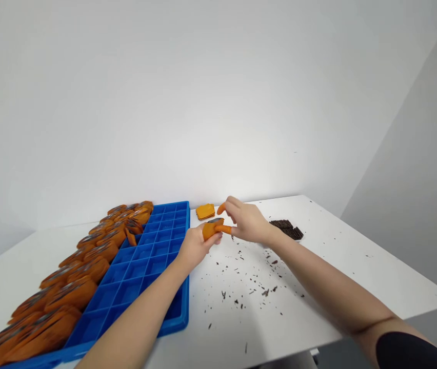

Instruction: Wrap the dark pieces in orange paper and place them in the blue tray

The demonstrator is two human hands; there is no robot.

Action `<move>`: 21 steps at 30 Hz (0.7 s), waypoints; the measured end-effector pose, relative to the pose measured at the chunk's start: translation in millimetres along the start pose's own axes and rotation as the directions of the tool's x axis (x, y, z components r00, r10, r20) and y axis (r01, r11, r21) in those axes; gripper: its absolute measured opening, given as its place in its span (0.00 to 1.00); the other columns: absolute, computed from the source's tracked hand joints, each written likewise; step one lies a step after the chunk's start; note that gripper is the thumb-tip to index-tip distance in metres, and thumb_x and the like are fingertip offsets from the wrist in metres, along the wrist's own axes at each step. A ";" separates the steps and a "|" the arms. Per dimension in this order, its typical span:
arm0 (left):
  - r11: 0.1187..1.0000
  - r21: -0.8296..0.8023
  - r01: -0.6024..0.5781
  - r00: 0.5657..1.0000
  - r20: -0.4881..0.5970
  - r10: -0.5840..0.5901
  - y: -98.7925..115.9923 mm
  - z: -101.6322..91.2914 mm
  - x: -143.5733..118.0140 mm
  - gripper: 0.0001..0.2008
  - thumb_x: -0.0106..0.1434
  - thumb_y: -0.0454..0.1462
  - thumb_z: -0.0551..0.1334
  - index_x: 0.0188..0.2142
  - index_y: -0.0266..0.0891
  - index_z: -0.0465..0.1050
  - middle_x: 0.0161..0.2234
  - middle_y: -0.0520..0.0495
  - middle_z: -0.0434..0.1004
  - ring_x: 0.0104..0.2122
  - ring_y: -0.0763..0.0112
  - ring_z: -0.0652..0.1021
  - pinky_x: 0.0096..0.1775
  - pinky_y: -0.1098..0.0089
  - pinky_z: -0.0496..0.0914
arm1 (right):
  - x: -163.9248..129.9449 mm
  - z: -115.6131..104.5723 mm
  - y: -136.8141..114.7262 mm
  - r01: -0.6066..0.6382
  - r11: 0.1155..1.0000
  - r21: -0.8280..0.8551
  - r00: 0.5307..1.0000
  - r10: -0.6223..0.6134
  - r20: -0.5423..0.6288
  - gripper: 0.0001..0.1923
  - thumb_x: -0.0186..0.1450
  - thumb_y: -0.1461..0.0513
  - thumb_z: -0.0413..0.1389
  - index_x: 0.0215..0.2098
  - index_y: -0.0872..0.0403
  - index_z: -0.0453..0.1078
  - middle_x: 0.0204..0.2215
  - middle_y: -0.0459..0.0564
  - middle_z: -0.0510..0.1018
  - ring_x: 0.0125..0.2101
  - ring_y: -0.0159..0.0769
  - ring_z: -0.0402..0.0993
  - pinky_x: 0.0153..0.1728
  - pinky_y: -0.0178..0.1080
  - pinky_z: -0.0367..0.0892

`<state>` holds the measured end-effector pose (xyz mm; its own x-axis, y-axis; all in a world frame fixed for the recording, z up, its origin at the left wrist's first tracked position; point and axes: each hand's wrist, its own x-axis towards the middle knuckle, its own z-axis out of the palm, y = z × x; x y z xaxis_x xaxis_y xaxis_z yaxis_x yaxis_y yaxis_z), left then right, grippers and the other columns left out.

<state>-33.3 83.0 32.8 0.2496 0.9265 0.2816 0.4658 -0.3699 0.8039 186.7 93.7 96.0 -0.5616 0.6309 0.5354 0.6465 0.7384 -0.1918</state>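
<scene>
Small orange part (211, 229) is pinched between both hands, just past the right-hand edge of the blue tray (153, 256) and above the white table (337, 266). Something dark grey shows on its top edge; too small to say what. Left hand (195, 247) is closed on the part from below and on the near side, fingers wrapped around its left end. Right hand (246, 221) comes in from the right, orange-capped thumb and fingertip (224, 229) pressed onto the part's right end, another capped finger raised above it; so right is also closed on it, pinch grip. Just beyond the hands, a short stack of orange pieces (205, 211) lies flat on the table, near the tray's far right corner, not touching either hand. To the right of the right hand, well apart, sits a pile of dark brown flat strips (286, 228). On the near side of the right wrist and forearm, dark crumbs (257, 287) are scattered across the table. To the left of the left forearm, the tray's right-hand grid cells are bare blue; its left columns are packed with rows of orange parts with dark inserts (87, 256), running from far end to near end. Black sleeve (406, 351) shows at the right upper arm.
</scene>
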 end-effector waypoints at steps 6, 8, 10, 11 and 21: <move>0.997 -0.074 0.013 0.999 0.034 -0.010 4.6 0.7 -3.1 0.13 0.65 0.49 0.67 0.37 0.42 0.77 0.32 0.48 0.85 0.28 0.63 0.82 0.24 0.68 0.73 | 1.9 4.0 3.3 0.076 0.949 0.307 0.995 -0.092 0.039 0.05 0.72 0.58 0.60 0.41 0.51 0.75 0.43 0.50 0.74 0.39 0.35 0.73 0.38 0.38 0.70; 0.998 -0.059 0.004 1.000 0.019 -0.003 2.2 1.0 -3.1 0.15 0.63 0.51 0.69 0.34 0.42 0.74 0.30 0.49 0.84 0.28 0.63 0.81 0.26 0.67 0.72 | 1.8 1.6 3.4 0.100 0.932 0.349 0.993 -0.116 0.025 0.07 0.73 0.57 0.60 0.39 0.51 0.76 0.40 0.50 0.74 0.38 0.36 0.73 0.38 0.39 0.70; 0.999 -0.029 -0.014 1.000 -0.018 0.014 -0.6 0.8 -3.0 0.18 0.61 0.52 0.71 0.35 0.43 0.72 0.30 0.49 0.83 0.30 0.61 0.82 0.30 0.66 0.74 | 5.1 -7.2 3.1 0.089 0.921 0.378 0.995 -0.098 0.005 0.10 0.73 0.55 0.60 0.37 0.51 0.76 0.37 0.50 0.75 0.36 0.35 0.73 0.36 0.38 0.69; 1.000 -0.004 -0.024 0.999 -0.030 0.024 -2.0 0.7 -2.8 0.18 0.60 0.52 0.71 0.36 0.43 0.71 0.32 0.49 0.84 0.32 0.60 0.83 0.33 0.65 0.74 | 9.1 -12.5 2.7 0.068 0.918 0.390 0.998 -0.068 -0.014 0.11 0.72 0.53 0.61 0.36 0.51 0.76 0.36 0.49 0.76 0.36 0.35 0.73 0.35 0.38 0.69; 0.973 0.231 -0.019 1.000 0.029 0.013 -19.0 5.7 1.7 0.06 0.66 0.39 0.66 0.40 0.40 0.73 0.35 0.42 0.82 0.38 0.54 0.81 0.39 0.60 0.73 | 152.8 85.1 -53.5 -0.206 0.842 0.498 0.964 0.261 -0.042 0.16 0.70 0.49 0.61 0.36 0.53 0.77 0.35 0.47 0.84 0.34 0.34 0.78 0.37 0.35 0.69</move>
<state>-36.9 91.2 15.0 0.2799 0.9192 0.2771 0.6442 -0.3939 0.6557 22.4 170.8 118.1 -0.3508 0.7912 0.5009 0.4036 0.6104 -0.6816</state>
